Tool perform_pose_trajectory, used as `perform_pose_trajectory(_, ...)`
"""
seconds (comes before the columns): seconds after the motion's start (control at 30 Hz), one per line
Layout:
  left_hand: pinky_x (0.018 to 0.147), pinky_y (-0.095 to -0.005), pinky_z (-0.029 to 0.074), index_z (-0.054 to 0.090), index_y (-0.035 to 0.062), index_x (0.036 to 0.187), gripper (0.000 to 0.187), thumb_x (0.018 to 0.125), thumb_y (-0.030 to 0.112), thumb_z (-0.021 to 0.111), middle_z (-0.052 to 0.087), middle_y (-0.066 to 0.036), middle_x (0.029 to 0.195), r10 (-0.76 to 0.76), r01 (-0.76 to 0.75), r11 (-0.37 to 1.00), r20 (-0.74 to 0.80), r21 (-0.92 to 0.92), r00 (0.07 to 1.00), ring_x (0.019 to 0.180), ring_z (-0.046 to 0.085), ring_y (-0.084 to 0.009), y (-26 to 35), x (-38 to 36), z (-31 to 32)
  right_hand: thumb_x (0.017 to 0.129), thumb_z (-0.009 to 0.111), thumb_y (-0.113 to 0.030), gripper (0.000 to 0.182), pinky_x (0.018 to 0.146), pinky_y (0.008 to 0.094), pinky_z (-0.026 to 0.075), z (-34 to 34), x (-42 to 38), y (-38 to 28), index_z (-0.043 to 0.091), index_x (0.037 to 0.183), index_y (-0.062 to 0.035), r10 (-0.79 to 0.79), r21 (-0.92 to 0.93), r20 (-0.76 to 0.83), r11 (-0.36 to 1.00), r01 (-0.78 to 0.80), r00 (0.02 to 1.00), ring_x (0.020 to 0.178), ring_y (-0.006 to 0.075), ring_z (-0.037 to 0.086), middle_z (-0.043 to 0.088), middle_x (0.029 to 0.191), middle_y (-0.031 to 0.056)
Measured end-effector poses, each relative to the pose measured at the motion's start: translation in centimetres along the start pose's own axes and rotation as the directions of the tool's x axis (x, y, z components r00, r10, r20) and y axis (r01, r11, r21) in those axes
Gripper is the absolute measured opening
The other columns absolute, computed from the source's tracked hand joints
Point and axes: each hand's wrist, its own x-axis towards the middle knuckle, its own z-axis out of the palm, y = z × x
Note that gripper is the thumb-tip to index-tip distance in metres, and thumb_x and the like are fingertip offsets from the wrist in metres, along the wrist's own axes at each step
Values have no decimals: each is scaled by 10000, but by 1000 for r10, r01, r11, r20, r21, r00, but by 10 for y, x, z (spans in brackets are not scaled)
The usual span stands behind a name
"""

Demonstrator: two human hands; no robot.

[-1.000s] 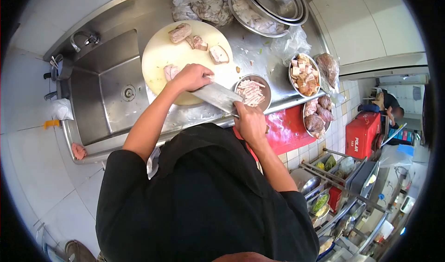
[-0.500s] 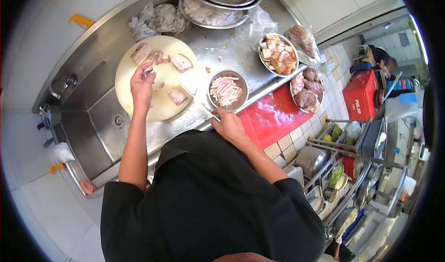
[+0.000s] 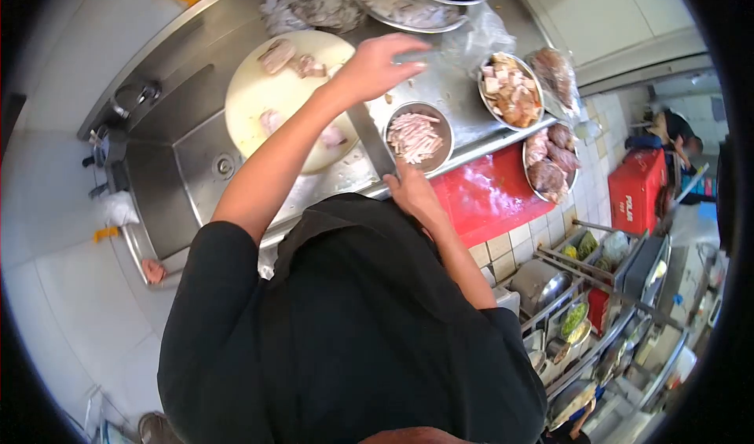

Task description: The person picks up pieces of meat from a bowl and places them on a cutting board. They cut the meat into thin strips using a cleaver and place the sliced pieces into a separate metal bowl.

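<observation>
My left hand (image 3: 377, 69) reaches over the right edge of the round white cutting board (image 3: 245, 102), its fingers stretched out and somewhat blurred, with nothing visible in them. Pieces of meat (image 3: 277, 54) lie on the board, some partly hidden by my left forearm. A knife (image 3: 371, 140) is gripped in my right hand (image 3: 411, 190); its blade points away from me, between the board and a steel bowl (image 3: 447, 153). Pale pink meat strips (image 3: 413, 133) fill much of that bowl. My right hand is close beside the bowl's near rim.
At the right stand a bowl of cut meat chunks (image 3: 510, 92) and a bowl of larger meat pieces (image 3: 550, 169). A red surface (image 3: 488, 197) lies below the counter edge. Behind are stacked steel bowls (image 3: 428, 21) and plastic bags (image 3: 322, 6). A sink (image 3: 188, 200) is at left.
My left hand has left the board's meat, swung right and opened. My right hand, with the knife, has shifted closer to the bowl of strips. The whole view has shifted.
</observation>
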Motion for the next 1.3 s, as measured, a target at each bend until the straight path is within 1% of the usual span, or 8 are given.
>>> perform_pose_trajectory(0.13,976,-370,524,719,23,1202,279,953,146,704,730,-109,1184,-391,405,906,-125,119,912,1061,694,-206,-62,-123,-31,948,667,-186,395,916,570,481,-5,-9,-17,601,1261,44,-28,17,-73,999,30,997,1091,539,622,676,1064,362)
perform_pose_trajectory(0.2,947,-394,537,744,30,1099,223,911,141,700,734,-137,1118,-477,496,859,-155,126,865,1060,692,-287,-85,-175,-21,951,677,-190,408,789,513,526,0,-6,-13,602,1287,29,-103,21,-71,994,105,992,886,441,694,694,965,305)
perform_pose_trajectory(0.33,978,-401,497,725,44,1051,194,863,85,702,681,-110,1091,-169,224,914,-183,339,969,1083,622,-299,-91,-208,2,1012,641,-266,364,646,438,533,-4,-7,-20,627,1242,15,38,298,178,950,-90,983,651,305,680,669,784,211)
perform_pose_trajectory(0.47,1006,-425,464,711,51,1053,212,853,121,702,654,-106,1126,-99,162,903,-175,398,980,1124,590,-309,-94,-206,9,1086,540,-360,413,514,361,472,-11,-17,-38,643,1255,3,207,225,193,942,-249,959,486,163,550,579,677,123)
perform_pose_trajectory(0.5,1017,-432,452,708,53,1062,219,859,135,699,650,-102,1139,-98,160,899,-168,408,981,1129,588,-304,-95,-207,8,1104,477,-375,449,634,427,519,-20,-22,-52,636,1285,3,218,183,189,950,-253,957,619,306,667,656,756,208)
perform_pose_trajectory(0.6,1045,-459,414,703,70,1095,250,870,178,693,643,-94,1162,-46,106,862,-132,496,990,1144,578,-294,-103,-206,7,1113,418,-392,483,827,511,524,-12,-26,-52,635,1275,7,133,107,66,984,-139,989,913,472,700,703,951,314)
perform_pose_trajectory(0.7,1020,-462,400,701,88,1104,263,872,211,694,640,-84,1177,-113,155,845,-112,512,987,1152,572,-281,-104,-205,8,1114,389,-399,504,982,567,457,-9,-33,-70,628,1287,10,159,19,73,987,-161,985,1159,546,586,660,1137,364)
perform_pose_trajectory(1.3,976,-431,417,716,86,1045,226,838,177,705,650,-75,1102,-42,123,894,-193,432,980,1089,603,-256,-102,-206,7,1112,378,-376,496,917,599,478,-7,-12,-87,668,1215,13,143,-28,47,990,-142,989,1069,543,621,667,1059,368)
